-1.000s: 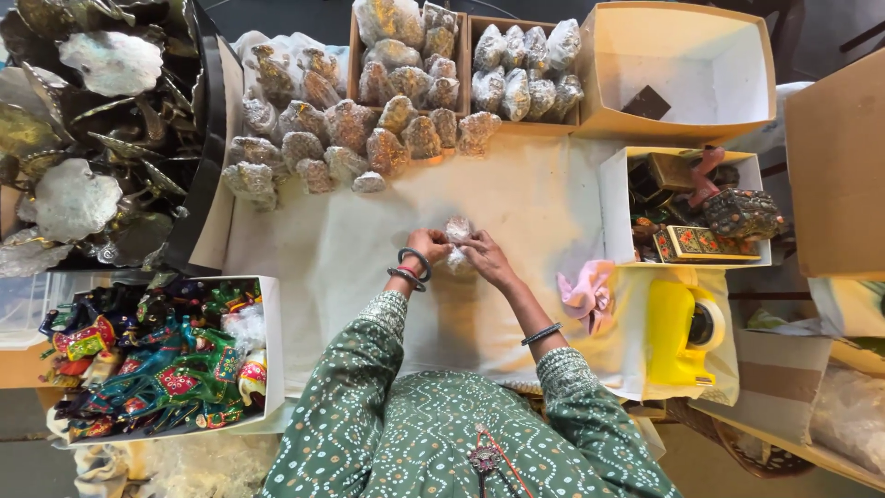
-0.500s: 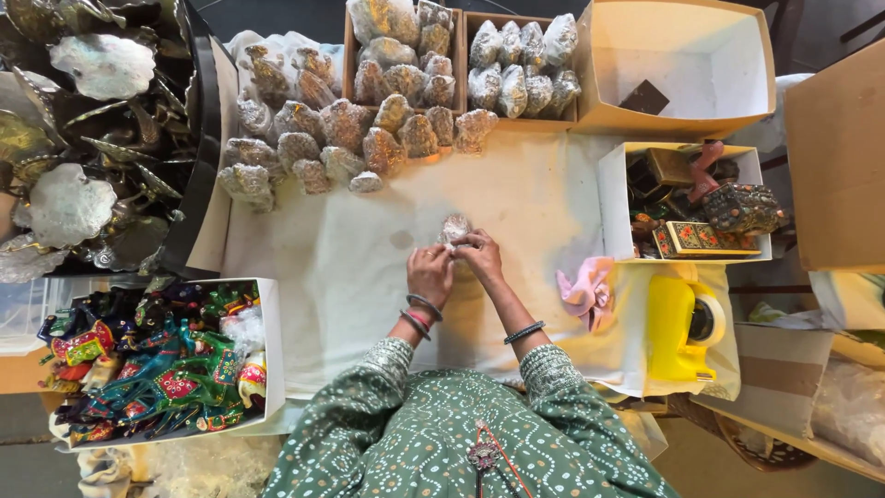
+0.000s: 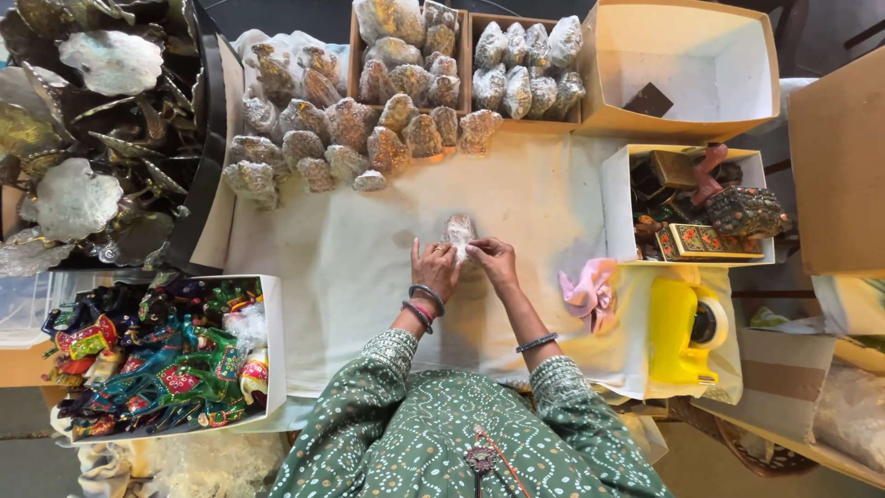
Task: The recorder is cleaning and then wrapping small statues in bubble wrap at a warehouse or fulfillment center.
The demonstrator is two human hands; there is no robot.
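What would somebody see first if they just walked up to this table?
Probably the two hands in the middle of the white cloth: the left hand and right hand hold a small bubble-wrapped bundle between them. Above sit rows of similar wrapped bundles. At lower left, a white box of bright painted toy horses stands out, and a yellow tape dispenser lies at right.
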